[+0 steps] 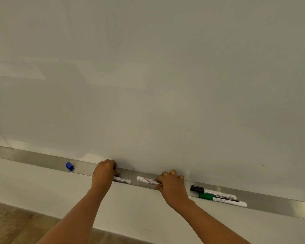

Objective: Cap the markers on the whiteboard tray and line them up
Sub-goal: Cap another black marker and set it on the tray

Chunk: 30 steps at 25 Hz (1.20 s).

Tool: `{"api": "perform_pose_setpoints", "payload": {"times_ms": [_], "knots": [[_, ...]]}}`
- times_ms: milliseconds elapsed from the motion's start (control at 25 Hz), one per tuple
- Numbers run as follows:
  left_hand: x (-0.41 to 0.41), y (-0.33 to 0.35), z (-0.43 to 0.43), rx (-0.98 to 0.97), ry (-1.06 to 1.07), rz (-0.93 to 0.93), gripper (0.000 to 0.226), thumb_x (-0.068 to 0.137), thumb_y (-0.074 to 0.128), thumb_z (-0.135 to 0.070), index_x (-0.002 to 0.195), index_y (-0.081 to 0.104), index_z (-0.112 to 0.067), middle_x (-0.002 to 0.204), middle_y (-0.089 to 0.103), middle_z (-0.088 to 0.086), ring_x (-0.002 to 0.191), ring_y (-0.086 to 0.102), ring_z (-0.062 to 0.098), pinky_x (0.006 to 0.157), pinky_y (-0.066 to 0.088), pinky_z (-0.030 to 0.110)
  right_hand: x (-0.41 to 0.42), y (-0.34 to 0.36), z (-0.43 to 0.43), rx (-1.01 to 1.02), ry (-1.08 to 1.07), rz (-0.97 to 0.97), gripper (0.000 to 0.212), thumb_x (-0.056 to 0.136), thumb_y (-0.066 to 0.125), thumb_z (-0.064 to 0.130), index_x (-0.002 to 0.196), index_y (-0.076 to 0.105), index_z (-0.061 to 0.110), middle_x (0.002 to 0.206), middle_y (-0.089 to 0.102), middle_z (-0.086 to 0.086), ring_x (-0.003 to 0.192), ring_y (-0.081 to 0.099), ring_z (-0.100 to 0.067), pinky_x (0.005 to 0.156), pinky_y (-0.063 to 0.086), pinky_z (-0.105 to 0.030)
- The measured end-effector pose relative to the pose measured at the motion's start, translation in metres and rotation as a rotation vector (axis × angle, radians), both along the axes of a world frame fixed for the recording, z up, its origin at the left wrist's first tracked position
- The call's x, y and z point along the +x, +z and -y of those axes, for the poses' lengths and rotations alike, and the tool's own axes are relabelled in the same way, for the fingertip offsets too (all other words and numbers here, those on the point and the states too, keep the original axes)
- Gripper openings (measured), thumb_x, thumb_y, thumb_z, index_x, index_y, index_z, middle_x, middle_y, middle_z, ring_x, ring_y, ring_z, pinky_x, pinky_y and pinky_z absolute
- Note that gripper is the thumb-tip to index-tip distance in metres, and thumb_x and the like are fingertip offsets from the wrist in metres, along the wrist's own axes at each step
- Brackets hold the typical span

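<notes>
Brushed metal tray under a glossy board, with plastic markers on it

The whiteboard looks smooth and faintly glossy, carrying soft pale reflections. The tray below it is brushed metal, satin grey with bright glints along its length. The blue cap is shiny moulded plastic. The black-capped marker and the green-capped marker have smooth white plastic barrels with printed labels, and their caps look slightly glossy. The wall under the tray is matt and pale. The floor shows a wood-grain finish with low sheen.
</notes>
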<state>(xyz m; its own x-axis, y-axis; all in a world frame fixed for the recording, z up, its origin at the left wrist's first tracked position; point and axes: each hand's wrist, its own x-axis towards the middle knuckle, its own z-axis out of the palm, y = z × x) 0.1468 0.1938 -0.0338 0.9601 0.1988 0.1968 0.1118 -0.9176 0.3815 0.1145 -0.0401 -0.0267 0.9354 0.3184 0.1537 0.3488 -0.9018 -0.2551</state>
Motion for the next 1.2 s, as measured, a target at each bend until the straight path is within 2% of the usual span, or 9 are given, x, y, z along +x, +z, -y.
{"api": "perform_pose_setpoints", "payload": {"times_ms": [80, 160, 280, 360, 440, 560, 680, 760, 1200], "knots": [[-0.006, 0.004, 0.010, -0.063, -0.052, 0.157, 0.016, 0.078, 0.068, -0.011, 0.089, 0.067, 0.001, 0.088, 0.069, 0.016, 0.079, 0.063, 0.032, 0.065, 0.045, 0.033, -0.002, 0.006, 0.005, 0.184, 0.014, 0.076, 0.020, 0.090, 0.051, 0.028, 0.106, 0.062, 0.022, 0.099, 0.063, 0.000, 0.095, 0.045, -0.020, 0.068, 0.024, -0.032], [-0.016, 0.011, 0.025, -0.287, -0.029, 0.236, 0.016, 0.076, 0.070, -0.010, 0.088, 0.067, 0.000, 0.083, 0.067, 0.010, 0.073, 0.063, 0.027, 0.064, 0.045, 0.027, -0.006, 0.012, 0.010, 0.417, 0.035, 0.147, 0.017, 0.087, 0.058, 0.024, 0.102, 0.064, 0.019, 0.091, 0.065, 0.000, 0.085, 0.046, -0.015, 0.066, 0.032, -0.026], [-0.034, 0.018, 0.052, -0.773, 0.018, 0.236, 0.012, 0.075, 0.070, -0.004, 0.084, 0.064, -0.009, 0.076, 0.063, 0.007, 0.064, 0.064, 0.024, 0.055, 0.050, 0.013, -0.015, 0.022, 0.013, 0.630, -0.031, 0.173, 0.016, 0.085, 0.062, 0.019, 0.101, 0.064, 0.016, 0.085, 0.061, 0.005, 0.078, 0.050, -0.011, 0.063, 0.036, -0.012], [-0.047, 0.019, 0.069, -0.944, 0.009, 0.220, 0.018, 0.076, 0.068, 0.000, 0.080, 0.062, -0.017, 0.074, 0.065, 0.004, 0.054, 0.065, 0.010, 0.050, 0.048, 0.006, -0.020, 0.028, 0.014, 0.767, -0.081, 0.177, 0.015, 0.085, 0.062, 0.017, 0.099, 0.062, 0.018, 0.085, 0.061, 0.008, 0.076, 0.055, -0.008, 0.063, 0.041, -0.015], [-0.057, 0.019, 0.085, -1.067, -0.016, 0.205, 0.021, 0.074, 0.068, 0.005, 0.082, 0.063, -0.014, 0.075, 0.067, 0.003, 0.054, 0.066, 0.003, 0.052, 0.048, 0.005, -0.024, 0.035, 0.015, 0.876, -0.117, 0.172, 0.015, 0.084, 0.062, 0.016, 0.096, 0.058, 0.024, 0.081, 0.060, 0.016, 0.079, 0.057, -0.001, 0.065, 0.042, -0.014], [-0.064, 0.021, 0.100, -1.114, -0.058, 0.178, 0.024, 0.070, 0.069, 0.010, 0.087, 0.065, -0.006, 0.077, 0.068, 0.002, 0.065, 0.067, -0.006, 0.057, 0.049, 0.003, -0.030, 0.043, 0.014, 1.004, -0.140, 0.158, 0.016, 0.084, 0.061, 0.017, 0.096, 0.055, 0.027, 0.084, 0.061, 0.021, 0.085, 0.059, 0.001, 0.071, 0.042, -0.003], [-0.064, 0.023, 0.107, -1.134, -0.092, 0.173, 0.027, 0.069, 0.069, 0.013, 0.081, 0.064, -0.011, 0.078, 0.069, 0.002, 0.069, 0.068, -0.007, 0.060, 0.049, 0.003, -0.033, 0.048, 0.012, 1.099, -0.157, 0.100, 0.017, 0.084, 0.061, 0.018, 0.097, 0.057, 0.026, 0.088, 0.061, 0.022, 0.087, 0.059, 0.010, 0.072, 0.040, 0.004], [-0.065, 0.023, 0.109, -1.133, -0.106, 0.169, 0.031, 0.068, 0.070, 0.012, 0.077, 0.065, -0.017, 0.079, 0.070, 0.003, 0.071, 0.069, -0.004, 0.062, 0.051, 0.005, -0.034, 0.049, 0.012, 1.140, -0.147, 0.073, 0.015, 0.084, 0.060, 0.017, 0.095, 0.057, 0.027, 0.089, 0.062, 0.021, 0.087, 0.056, 0.017, 0.072, 0.040, 0.003], [-0.067, 0.023, 0.111, -1.065, -0.164, 0.144, 0.035, 0.067, 0.072, 0.010, 0.073, 0.064, -0.024, 0.061, 0.070, -0.015, 0.070, 0.068, -0.007, 0.062, 0.050, 0.004, -0.033, 0.043, 0.017, 1.195, -0.130, -0.011, 0.014, 0.084, 0.061, 0.017, 0.097, 0.060, 0.015, 0.091, 0.066, 0.008, 0.086, 0.058, 0.016, 0.074, 0.043, 0.001]]}}
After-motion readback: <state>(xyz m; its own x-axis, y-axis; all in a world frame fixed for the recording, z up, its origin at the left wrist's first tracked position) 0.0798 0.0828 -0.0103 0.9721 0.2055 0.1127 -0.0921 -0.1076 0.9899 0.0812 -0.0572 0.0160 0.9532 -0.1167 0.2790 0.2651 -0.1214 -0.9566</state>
